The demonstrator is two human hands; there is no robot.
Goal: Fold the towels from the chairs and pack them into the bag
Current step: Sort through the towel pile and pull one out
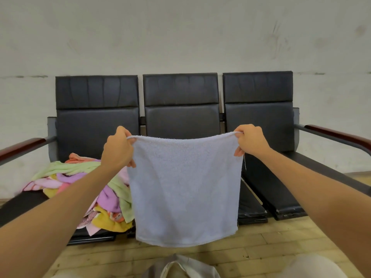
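Head view faces chairs (180, 113); angled down, near.

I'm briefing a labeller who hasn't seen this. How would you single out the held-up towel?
Find the three black chairs against the wall. Before the middle one, the left hand and right hand pinch the top corners of a pale blue towel hanging flat. Unlike the crumpled, multicoloured towel pile on the left seat, it is plain and spread out.
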